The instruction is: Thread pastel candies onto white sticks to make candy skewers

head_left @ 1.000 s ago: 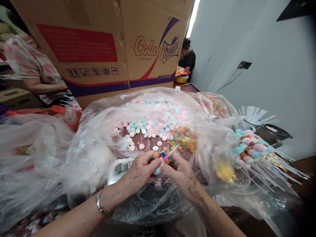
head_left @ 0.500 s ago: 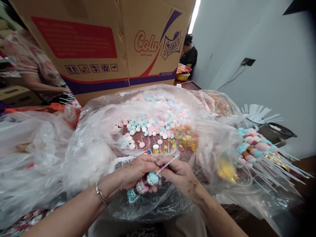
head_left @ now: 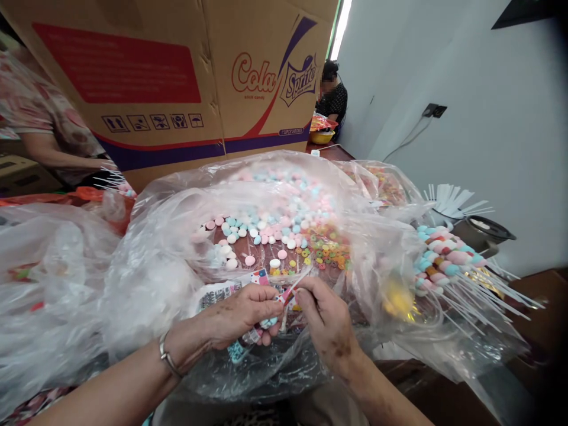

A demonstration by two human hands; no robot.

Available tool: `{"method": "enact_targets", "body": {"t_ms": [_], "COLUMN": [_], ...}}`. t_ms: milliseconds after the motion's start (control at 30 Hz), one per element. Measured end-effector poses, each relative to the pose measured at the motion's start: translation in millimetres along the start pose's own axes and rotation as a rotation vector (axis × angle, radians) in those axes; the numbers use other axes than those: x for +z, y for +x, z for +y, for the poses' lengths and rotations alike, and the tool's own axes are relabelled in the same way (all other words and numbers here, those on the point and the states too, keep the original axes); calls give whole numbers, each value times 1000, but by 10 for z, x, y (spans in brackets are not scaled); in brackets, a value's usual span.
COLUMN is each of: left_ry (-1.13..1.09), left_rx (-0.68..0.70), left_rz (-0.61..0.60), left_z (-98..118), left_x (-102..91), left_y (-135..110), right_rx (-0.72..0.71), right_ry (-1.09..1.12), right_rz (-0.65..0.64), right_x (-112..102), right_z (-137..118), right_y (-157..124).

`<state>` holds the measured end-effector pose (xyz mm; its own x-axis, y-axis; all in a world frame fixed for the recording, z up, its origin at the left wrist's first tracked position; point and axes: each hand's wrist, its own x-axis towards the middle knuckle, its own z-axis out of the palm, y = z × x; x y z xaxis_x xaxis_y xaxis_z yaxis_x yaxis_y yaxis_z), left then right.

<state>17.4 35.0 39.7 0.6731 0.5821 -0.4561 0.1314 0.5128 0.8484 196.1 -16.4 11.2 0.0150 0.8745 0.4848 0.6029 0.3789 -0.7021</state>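
My left hand (head_left: 251, 307) is closed round a candy skewer in a printed clear wrapper (head_left: 238, 350). Pale blue candy shows below the fingers, and the wrapper's patterned bottom end sticks out to the lower left. A thin white stick (head_left: 302, 277) points up and right from between the hands. With thumb and forefinger, my right hand (head_left: 327, 316) pinches at the red and white mouth of the wrapper beside the stick; the exact contact is partly hidden. Just behind the left hand lie flat printed wrappers (head_left: 222, 293).
Pink, blue and white candies (head_left: 270, 231) and ring gummies (head_left: 328, 248) lie in a large open plastic bag (head_left: 168, 207). Candy skewers (head_left: 448, 260) are piled right, near a dark pot (head_left: 483, 231). A tall carton (head_left: 155, 71) stands behind; two people sit beyond it.
My left fingers have moved up over the wrapper's mouth, covering more of the blue candy. My right hand has turned more upright and pinches with its fingertips. The view has shifted slightly right.
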Motion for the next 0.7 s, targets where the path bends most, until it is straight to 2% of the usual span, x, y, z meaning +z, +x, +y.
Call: {"method": "enact_targets", "body": {"t_ms": [67,133,200,333,400,433,500,567,633,700], "left_ry": [12,24,52,207,437,590,892,1097,1200,1201], "left_rx": [-8,-30,-82,-155,-18,115,466,787,957,950], "left_rz": [17,2,-30,-108,-85,-34,89,140,136,167], "left_z": [8,17,24,16,-7,-25,-73,-122,-153,-152], "left_x": [8,15,22,45,79,100,140,158,139,91], "left_y": [0,-3,-3,29,49,57,66,70,68,55], "right_rx": [-337,-599,-709,-736,-699,-656,-543,-466,-458,-460], "right_ry": [-277,-469,-564,-669,-686,-683,-653,-597,-535,-483], "right_rz": [76,0,-124,-292,-373,-409,-472,-494,-423,-231], "right_x": [-55,-116,-171,-255,-283,-292,-305,-326,-397,-567], "right_z": [-1,-25,-56,-71,-46,-32,-19,-40,-83,-97], "right_y": [-2,-7,-7,27,52,62,74,75,66,55]}}
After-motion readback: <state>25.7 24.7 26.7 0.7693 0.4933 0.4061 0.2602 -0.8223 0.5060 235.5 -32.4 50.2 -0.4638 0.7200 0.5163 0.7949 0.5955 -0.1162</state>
